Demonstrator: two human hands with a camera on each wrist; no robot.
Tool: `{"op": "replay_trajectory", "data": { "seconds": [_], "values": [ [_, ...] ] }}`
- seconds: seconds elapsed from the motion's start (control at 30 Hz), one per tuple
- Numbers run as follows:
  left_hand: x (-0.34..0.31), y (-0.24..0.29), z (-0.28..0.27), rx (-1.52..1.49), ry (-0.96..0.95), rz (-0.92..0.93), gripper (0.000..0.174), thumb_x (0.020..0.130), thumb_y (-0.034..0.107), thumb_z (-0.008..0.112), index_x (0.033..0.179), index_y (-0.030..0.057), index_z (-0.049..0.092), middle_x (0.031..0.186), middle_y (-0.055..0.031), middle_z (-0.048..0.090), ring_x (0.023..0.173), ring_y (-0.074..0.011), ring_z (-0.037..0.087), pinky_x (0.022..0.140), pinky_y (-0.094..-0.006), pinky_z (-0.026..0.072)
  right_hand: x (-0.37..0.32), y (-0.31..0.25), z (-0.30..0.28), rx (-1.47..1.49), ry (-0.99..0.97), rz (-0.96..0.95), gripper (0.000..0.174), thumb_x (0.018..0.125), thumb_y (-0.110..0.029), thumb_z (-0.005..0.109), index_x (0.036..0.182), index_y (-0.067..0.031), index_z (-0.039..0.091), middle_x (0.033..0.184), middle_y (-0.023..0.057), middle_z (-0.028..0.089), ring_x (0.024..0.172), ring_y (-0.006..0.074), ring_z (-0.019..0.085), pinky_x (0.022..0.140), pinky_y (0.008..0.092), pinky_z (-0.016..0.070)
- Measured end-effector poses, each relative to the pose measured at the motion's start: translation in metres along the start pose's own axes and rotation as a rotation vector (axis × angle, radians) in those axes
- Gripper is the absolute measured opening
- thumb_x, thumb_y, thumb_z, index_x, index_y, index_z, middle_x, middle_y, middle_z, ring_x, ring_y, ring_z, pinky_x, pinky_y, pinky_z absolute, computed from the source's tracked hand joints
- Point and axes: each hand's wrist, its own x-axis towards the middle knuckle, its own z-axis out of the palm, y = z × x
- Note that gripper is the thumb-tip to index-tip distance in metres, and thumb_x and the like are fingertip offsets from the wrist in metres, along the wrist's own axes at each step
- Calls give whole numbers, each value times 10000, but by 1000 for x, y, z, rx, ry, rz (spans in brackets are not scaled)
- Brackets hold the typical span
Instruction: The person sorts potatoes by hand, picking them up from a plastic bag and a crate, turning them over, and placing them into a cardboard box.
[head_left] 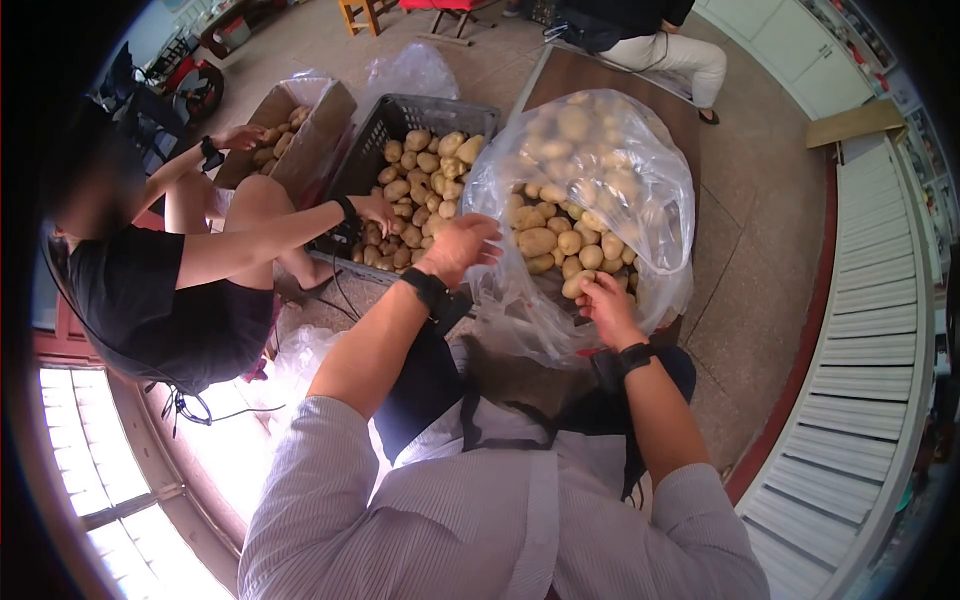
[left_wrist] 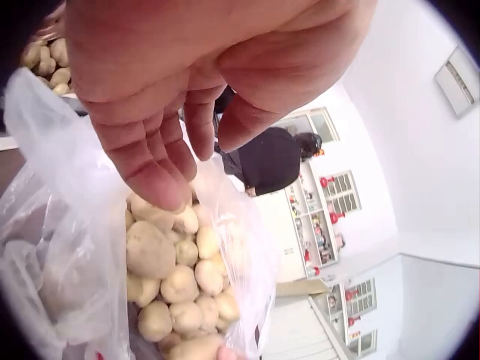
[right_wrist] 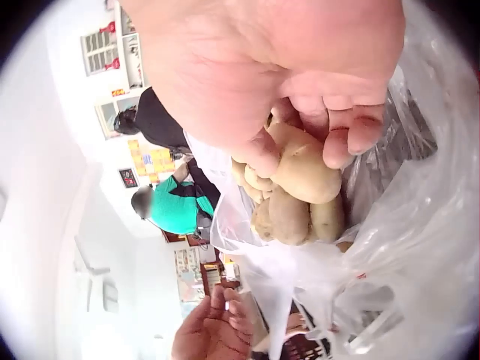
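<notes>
A large clear plastic bag [head_left: 675, 225] full of potatoes [head_left: 537, 241] lies open in front of me. At its near edge, my right hand [head_left: 612, 312] holds a potato [right_wrist: 304, 169] between thumb and fingers, over others in the bag's mouth. My left hand [head_left: 462, 247] hovers at the bag's left side, fingers loosely bent and nothing in them. In the left wrist view, the left hand [left_wrist: 202, 82] hangs above the bag's opening, with potatoes [left_wrist: 180, 283] showing below its fingertips.
Left of the bag stands a black plastic crate [head_left: 372, 130] of potatoes, with a cardboard box [head_left: 318, 130] of potatoes beyond. A person in black [head_left: 130, 290] sits at the left, one hand over the crate. Another person's leg [head_left: 690, 65] is behind the bag. White slatted panels [head_left: 860, 380] line the right.
</notes>
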Motion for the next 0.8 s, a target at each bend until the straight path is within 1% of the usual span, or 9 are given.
{"op": "replay_trajectory", "data": {
  "seconds": [0.03, 0.1, 0.13, 0.23, 0.37, 0.47, 0.53, 0.73, 0.8],
  "values": [
    [-3, -3, 8, -2, 3, 2, 300, 962, 191, 605, 1170, -22, 567, 1014, -113, 631, 801, -213, 651, 699, -334, 552, 0, -1, 0, 205, -74, 26, 215, 949, -160, 616, 1127, -42, 599, 942, 22, 654, 776, 121, 607, 692, 290, 503],
    [-7, -9, 20, 110, -110, -98, 347, 972, 233, 604, 1190, -32, 548, 1027, -129, 636, 789, -217, 656, 684, -335, 559, -2, -3, 4, 285, -131, 31, 242, 950, -152, 611, 1163, -39, 588, 973, 37, 653, 805, 132, 613, 722, 297, 507],
    [-8, -12, 25, 109, -108, -97, 347, 972, 233, 604, 1190, -32, 548, 1027, -129, 636, 789, -217, 656, 684, -335, 559, -5, -7, 8, 368, -184, 36, 271, 951, -144, 606, 1198, -37, 576, 1004, 51, 651, 835, 143, 618, 753, 303, 512],
    [-14, -16, 30, 163, -217, -186, 409, 982, 298, 593, 1239, -14, 532, 1037, -137, 639, 792, -231, 670, 690, -347, 572, -15, -18, 24, 413, -244, -14, 317, 935, -94, 601, 1242, -29, 558, 1087, 78, 640, 905, 158, 620, 815, 313, 514],
    [-17, -15, 31, 67, -262, -222, 419, 979, 289, 596, 1257, -16, 522, 1052, -136, 637, 820, -236, 681, 708, -349, 580, -17, -22, 43, 370, -295, -84, 363, 912, -37, 588, 1272, -17, 546, 1148, 91, 624, 958, 162, 613, 857, 311, 511],
    [-15, -17, 31, 5, -305, -211, 423, 964, 255, 616, 1265, -24, 511, 1073, -138, 634, 846, -242, 688, 744, -348, 588, -14, -21, 49, 253, -291, -148, 381, 882, 17, 583, 1260, -19, 554, 1141, 79, 625, 973, 149, 607, 861, 302, 514],
    [-11, -17, 32, 26, -318, -231, 393, 939, 175, 628, 1261, -22, 517, 1112, -131, 616, 873, -233, 688, 786, -338, 592, -13, -19, 51, 134, -272, -200, 379, 875, 30, 591, 1248, -27, 564, 1136, 69, 622, 993, 140, 600, 855, 289, 518],
    [-9, -17, 31, 77, -368, -122, 419, 864, 5, 644, 1263, -13, 518, 1176, -108, 579, 958, -199, 663, 831, -300, 582, -9, -12, 54, 124, -228, -257, 374, 881, 40, 585, 1248, -29, 568, 1142, 68, 622, 1017, 143, 601, 868, 294, 522],
    [-10, -16, 32, 84, -369, -104, 433, 859, -12, 648, 1271, -8, 513, 1184, -106, 576, 965, -192, 660, 831, -291, 580, -10, -14, 54, 149, -224, -207, 365, 894, 32, 576, 1254, -26, 560, 1145, 69, 623, 1008, 151, 610, 871, 300, 524]
  ]
}}
